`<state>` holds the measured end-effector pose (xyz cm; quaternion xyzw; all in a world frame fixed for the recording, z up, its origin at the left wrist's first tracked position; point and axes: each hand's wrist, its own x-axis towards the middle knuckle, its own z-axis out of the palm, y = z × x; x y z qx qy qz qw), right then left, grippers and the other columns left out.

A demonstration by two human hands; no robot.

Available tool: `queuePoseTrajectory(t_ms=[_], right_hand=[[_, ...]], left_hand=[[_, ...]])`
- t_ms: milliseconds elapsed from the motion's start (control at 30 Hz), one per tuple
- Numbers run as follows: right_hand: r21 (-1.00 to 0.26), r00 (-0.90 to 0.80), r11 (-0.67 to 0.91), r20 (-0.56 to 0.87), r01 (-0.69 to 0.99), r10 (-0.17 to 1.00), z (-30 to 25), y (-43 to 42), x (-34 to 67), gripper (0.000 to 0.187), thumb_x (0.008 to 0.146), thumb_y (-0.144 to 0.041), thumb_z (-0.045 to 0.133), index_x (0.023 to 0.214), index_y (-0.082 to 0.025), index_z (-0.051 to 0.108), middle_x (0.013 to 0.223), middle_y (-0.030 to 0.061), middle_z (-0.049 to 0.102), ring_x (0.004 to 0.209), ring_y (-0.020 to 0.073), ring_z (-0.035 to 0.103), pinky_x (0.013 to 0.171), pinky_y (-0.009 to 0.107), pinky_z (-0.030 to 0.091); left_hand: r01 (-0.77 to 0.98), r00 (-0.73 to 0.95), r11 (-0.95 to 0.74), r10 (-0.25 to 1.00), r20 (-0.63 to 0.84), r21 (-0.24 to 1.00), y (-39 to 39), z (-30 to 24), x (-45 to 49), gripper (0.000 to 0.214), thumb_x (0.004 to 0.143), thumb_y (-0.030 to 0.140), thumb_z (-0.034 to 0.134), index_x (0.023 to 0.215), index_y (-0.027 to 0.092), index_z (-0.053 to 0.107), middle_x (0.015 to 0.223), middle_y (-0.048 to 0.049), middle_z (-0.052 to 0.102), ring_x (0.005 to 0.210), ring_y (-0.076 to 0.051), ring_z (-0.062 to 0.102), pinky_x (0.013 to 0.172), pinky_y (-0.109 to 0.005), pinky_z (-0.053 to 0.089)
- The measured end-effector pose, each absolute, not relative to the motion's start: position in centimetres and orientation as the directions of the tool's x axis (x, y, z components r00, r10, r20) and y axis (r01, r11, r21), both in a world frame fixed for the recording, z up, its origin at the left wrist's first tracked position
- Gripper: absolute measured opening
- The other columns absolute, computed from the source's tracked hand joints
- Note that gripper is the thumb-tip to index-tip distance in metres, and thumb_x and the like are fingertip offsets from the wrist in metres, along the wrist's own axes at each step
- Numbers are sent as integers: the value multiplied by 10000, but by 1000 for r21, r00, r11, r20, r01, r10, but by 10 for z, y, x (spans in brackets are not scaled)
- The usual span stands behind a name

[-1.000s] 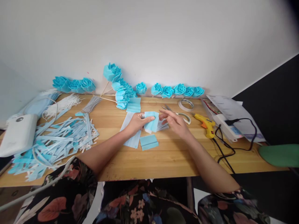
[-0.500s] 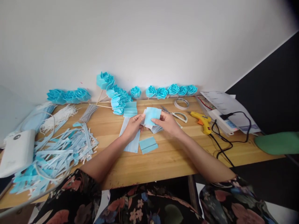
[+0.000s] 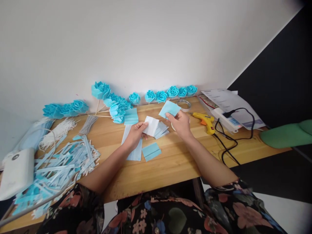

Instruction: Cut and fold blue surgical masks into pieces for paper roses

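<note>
My left hand (image 3: 136, 134) pinches a white fabric square (image 3: 151, 126) over the middle of the table. In my right hand (image 3: 180, 123), raised a little higher and to the right, is a blue fabric square (image 3: 170, 108), gripped between thumb and fingers. The two pieces are apart. Just beyond the white square lies a small fanned pile of pale squares (image 3: 162, 130). A pleated blue piece (image 3: 151, 151) rests nearer to me, another blue piece (image 3: 131, 116) farther back. A long pale blue strip (image 3: 135, 155) is partly under my left forearm.
Blue fabric flowers (image 3: 161, 96) line the wall. At left are a heap of cut strips (image 3: 65, 169), white cords (image 3: 58, 131), grey wires (image 3: 88, 125) and a white device (image 3: 18, 172). A yellow glue gun (image 3: 206, 121), a tape roll (image 3: 184, 105) and a power strip (image 3: 225, 119) lie right.
The layered squares have come apart: my right hand has moved up and right with the blue one, while the white one stays in my left. The view has shifted slightly.
</note>
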<state>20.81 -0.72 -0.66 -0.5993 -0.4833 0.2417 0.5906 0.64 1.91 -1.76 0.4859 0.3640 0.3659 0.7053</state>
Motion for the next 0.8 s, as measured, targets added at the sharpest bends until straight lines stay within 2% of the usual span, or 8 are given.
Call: queuePoseTrajectory(t_ms=[67,133,200,333,467,533,667,800], right_hand=[[-837,393,203,435,509,810,-2,-14,206,186,825,-381,644,830,-198,676,775,40,692,749,205,628,713,349,530],[-678,245,319,598,662,763,-1,-19,204,136,862,-305,602,860,-216,705,848,60,699,815,219,625,769,367,515],[-522,45,453,690,723,722,-2,-22,201,181,865,-206,567,925,-243,733,916,67,702,866,229,615,808,386,500],[-345,-241,605,692,717,680,-10,-21,198,344,839,-75,526,972,-282,766,926,63,700,882,230,580,815,393,474],[-287,-326,654,686,700,650,-13,-20,196,421,864,-24,463,957,-288,776,931,62,706,880,217,564,807,380,456],[-272,-333,665,698,695,634,-12,-20,195,432,880,-20,442,940,-282,780,919,62,706,866,210,562,794,370,450],[-306,-328,652,672,694,664,-12,-21,192,410,912,-65,445,915,-287,790,889,66,697,845,211,551,750,354,445],[-374,-336,655,632,657,698,-15,-21,190,424,902,-65,442,969,-303,787,925,65,701,872,215,564,745,355,466]], left_hand=[[-115,518,308,830,-207,945,16,-16,8,451,702,552,754,763,129,611,650,-32,654,531,-141,634,415,-213,436],[-86,543,354,800,-254,931,12,-14,11,427,712,518,755,783,117,626,665,-56,673,543,-155,646,418,-220,447],[-95,552,404,782,-290,910,6,-11,13,385,727,467,751,817,108,644,678,-74,689,553,-163,656,422,-220,449],[-172,553,496,763,-333,851,-3,-5,14,349,755,406,737,916,103,669,735,-88,709,574,-165,672,433,-208,442],[-246,528,519,780,-336,818,-5,-6,11,457,869,546,581,954,106,668,750,-96,710,563,-169,668,416,-222,451],[-252,530,503,786,-317,827,-5,-10,10,541,868,624,536,941,106,670,722,-92,702,556,-163,660,422,-221,463],[-220,492,400,833,-253,890,-7,-17,6,457,731,528,759,898,113,669,684,-44,681,552,-131,641,463,-206,482],[-234,452,341,867,-209,910,-8,-21,4,433,691,483,803,878,115,671,694,-24,673,537,-102,608,459,-200,465]])
